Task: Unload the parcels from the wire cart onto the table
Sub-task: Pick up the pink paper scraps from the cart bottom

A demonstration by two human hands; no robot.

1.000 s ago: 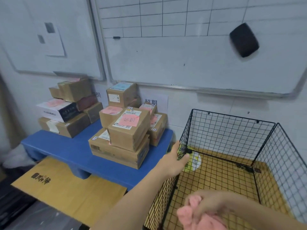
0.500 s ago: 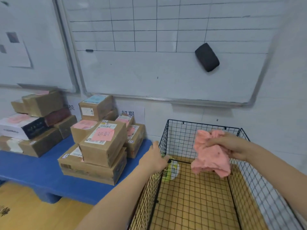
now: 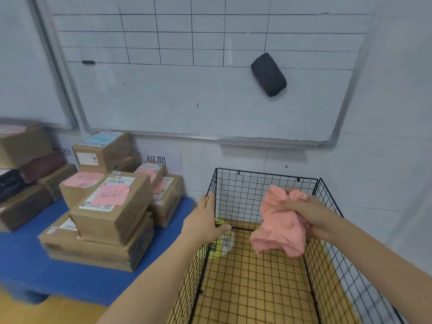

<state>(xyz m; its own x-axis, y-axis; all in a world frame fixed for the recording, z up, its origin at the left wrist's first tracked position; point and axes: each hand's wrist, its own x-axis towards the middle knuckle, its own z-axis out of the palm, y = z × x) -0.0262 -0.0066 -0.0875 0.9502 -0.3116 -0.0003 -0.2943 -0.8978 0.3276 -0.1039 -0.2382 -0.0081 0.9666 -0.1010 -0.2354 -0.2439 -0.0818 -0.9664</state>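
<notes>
Looking down through the head camera, I see the left hand [image 3: 205, 220] laid on the top rim of the wire cart [image 3: 243, 195] at its far left corner. The fingers are fairly straight and together along the outside of the mesh, with the thumb spread apart over the inside; I cannot tell whether any fingertip hooks a wire. The right hand [image 3: 311, 213] is clenched round a crumpled pink cloth [image 3: 280, 230], fingers curled into it, holding it in the air over the cart's inside near the right wall. The cloth hangs below the fist and touches nothing else that I can make out. On the cart's floor, in the far left corner just below the left hand, lies a round white and yellow item [image 3: 224, 244], too blurred for me to name. The parcels [image 3: 112, 220] are on the blue table [image 3: 28, 265] just left of the cart. They are brown cardboard boxes stacked at the table's right end, the widest at the bottom near the front edge. One with a shipping label and a pink note [image 3: 109, 194] rests on it, and smaller ones stand behind toward the back edge. A second pile of boxes [image 3: 25, 174] sits farther left along the back edge. On the wall above hangs a whiteboard [image 3: 187, 97] with a ruled grid and a black eraser [image 3: 268, 74] stuck to it, and a paper sign [image 3: 161, 157] shows behind the stack.
</notes>
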